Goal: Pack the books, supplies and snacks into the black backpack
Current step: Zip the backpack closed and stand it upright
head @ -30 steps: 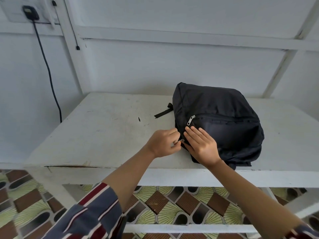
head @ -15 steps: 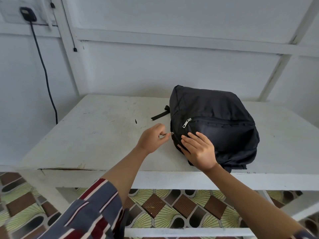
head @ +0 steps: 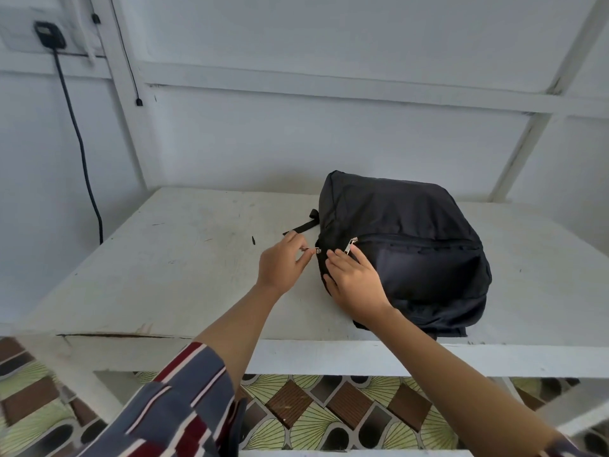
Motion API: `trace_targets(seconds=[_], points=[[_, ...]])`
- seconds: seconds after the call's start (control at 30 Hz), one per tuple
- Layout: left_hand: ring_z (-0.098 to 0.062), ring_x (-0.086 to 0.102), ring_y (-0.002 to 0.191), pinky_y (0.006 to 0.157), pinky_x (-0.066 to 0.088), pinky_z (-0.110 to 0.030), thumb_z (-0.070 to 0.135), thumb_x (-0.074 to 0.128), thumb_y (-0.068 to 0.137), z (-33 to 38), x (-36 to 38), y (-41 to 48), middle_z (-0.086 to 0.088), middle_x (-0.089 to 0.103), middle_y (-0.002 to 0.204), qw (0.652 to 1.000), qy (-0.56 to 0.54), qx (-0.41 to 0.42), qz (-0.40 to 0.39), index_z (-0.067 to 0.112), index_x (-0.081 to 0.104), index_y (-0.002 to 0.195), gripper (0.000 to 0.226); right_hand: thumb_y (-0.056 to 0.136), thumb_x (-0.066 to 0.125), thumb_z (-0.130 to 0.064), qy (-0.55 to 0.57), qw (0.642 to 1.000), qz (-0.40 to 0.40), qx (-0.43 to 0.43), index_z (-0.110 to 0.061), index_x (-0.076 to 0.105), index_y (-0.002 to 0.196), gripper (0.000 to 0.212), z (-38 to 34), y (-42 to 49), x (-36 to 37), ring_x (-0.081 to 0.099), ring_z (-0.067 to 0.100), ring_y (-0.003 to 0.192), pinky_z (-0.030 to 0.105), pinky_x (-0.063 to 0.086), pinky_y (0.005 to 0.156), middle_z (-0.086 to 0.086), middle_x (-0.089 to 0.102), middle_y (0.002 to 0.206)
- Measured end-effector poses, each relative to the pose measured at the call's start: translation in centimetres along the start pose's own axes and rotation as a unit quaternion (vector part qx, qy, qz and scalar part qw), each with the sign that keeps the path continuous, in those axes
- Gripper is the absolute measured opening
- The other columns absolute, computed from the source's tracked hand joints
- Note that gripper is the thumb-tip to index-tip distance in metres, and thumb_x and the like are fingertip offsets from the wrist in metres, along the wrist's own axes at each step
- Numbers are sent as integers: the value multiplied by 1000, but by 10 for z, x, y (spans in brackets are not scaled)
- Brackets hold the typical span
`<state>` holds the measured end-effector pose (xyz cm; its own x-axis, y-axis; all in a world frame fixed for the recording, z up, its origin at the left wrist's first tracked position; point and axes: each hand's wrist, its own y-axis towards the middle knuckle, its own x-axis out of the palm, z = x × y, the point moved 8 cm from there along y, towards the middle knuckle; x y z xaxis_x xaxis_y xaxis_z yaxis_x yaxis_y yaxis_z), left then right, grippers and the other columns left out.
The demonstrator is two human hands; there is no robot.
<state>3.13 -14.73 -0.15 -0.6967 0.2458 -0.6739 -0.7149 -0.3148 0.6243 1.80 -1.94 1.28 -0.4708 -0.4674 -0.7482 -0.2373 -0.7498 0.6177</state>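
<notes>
The backpack [head: 412,232] is laid flat on the right half of the table [head: 184,275]. Its near-left corner is pressed by the right hand [head: 354,280], fingers straight. At its left edge the pull [head: 317,250] is pinched by the left hand [head: 281,263], the nearer one.

Black backpack [head: 412,245] lies flat on the white table [head: 197,258], right half, front face up. Front pocket zipped shut; front zipper pull [head: 350,248] at left end. Side zipper pull [head: 317,250] sticks out left. Strap [head: 301,227] trails left.
</notes>
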Motion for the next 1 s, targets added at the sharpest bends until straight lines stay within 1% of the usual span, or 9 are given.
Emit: trace_targets(seconds=[0.23, 0.33, 0.4, 0.53, 0.63, 0.7, 0.83, 0.9, 1.0], points=[[-22, 59, 76, 61, 35, -27, 31, 56, 91, -12, 13, 35, -4, 61, 96, 991, 12, -135, 6, 8, 59, 90, 23, 68, 79, -24, 16, 999, -32, -8, -7, 75, 91, 28, 2, -5, 6, 68, 17, 95, 35, 49, 91, 7, 72, 100], [-23, 59, 85, 68, 37, -30, 29, 53, 93, -7, 26, 39, -5, 59, 107, 989, 18, -145, -17, 10, 59, 98, 21, 89, 56, -35, 68, 987, -146, -7, -7, 64, 118, 40, 6, -10, 19, 52, 18, 123, 34, 25, 112, 7, 58, 129], [-26, 56, 97, 75, 39, -32, 23, 51, 93, -3, 28, 37, -7, 54, 120, 991, 16, -132, -16, 10, 56, 113, 24, 97, 41, -40, 160, 974, -161, 15, -13, 52, 132, 46, 19, -11, 15, 37, 13, 135, 27, 9, 115, 1, 46, 142], [-34, 56, 104, 85, 44, -40, -5, 58, 75, 16, 17, 26, -18, 51, 125, 1000, -2, 23, 15, 5, 57, 118, 44, 93, 51, -17, 284, 952, -7, 114, -10, 60, 124, 33, 72, -15, -28, 51, 17, 123, 19, 28, 108, 5, 57, 130], [-35, 53, 113, 90, 46, -43, -6, 63, 65, 23, 27, 3, -18, 51, 127, 987, 48, 139, -63, 5, 57, 120, 56, 80, 51, 14, 210, 948, 117, 207, -6, 66, 114, 43, 132, -39, -55, 57, 29, 110, 31, 41, 99, 13, 62, 119], [-30, 46, 123, 98, 42, -40, 4, 66, 70, 20, 38, -11, -13, 45, 136, 981, 54, 142, -122, 7, 47, 132, 65, 71, 44, 22, 158, 935, 144, 283, -7, 66, 114, 56, 171, -65, -60, 56, 34, 107, 32, 43, 91, 15, 60, 117], [-22, 37, 131, 105, 35, -35, 28, 68, 79, 21, 46, -20, -5, 32, 148, 978, 61, 139, -146, 8, 30, 143, 77, 66, 36, 24, 137, 877, 113, 447, -16, 59, 123, 74, 236, -134, -51, 53, 32, 111, 29, 41, 82, 9, 53, 128], [-25, 40, 129, 104, 36, -36, 29, 70, 78, 26, 47, -20, -7, 35, 147, 976, 69, 153, -140, 6, 33, 142, 78, 68, 41, 24, 144, 895, 21, 423, -23, 49, 133, 81, 244, -152, -34, 51, 31, 117, 32, 44, 83, 4, 47, 138], [-29, 50, 121, 98, 44, -39, 19, 76, 72, 33, 46, -18, -11, 47, 138, 977, 56, 167, -117, 1, 44, 135, 73, 70, 65, 11, 146, 937, -94, 304, -22, 30, 145, 89, 231, -161, -6, 53, 35, 117, 37, 49, 76, 5, 37, 147]])
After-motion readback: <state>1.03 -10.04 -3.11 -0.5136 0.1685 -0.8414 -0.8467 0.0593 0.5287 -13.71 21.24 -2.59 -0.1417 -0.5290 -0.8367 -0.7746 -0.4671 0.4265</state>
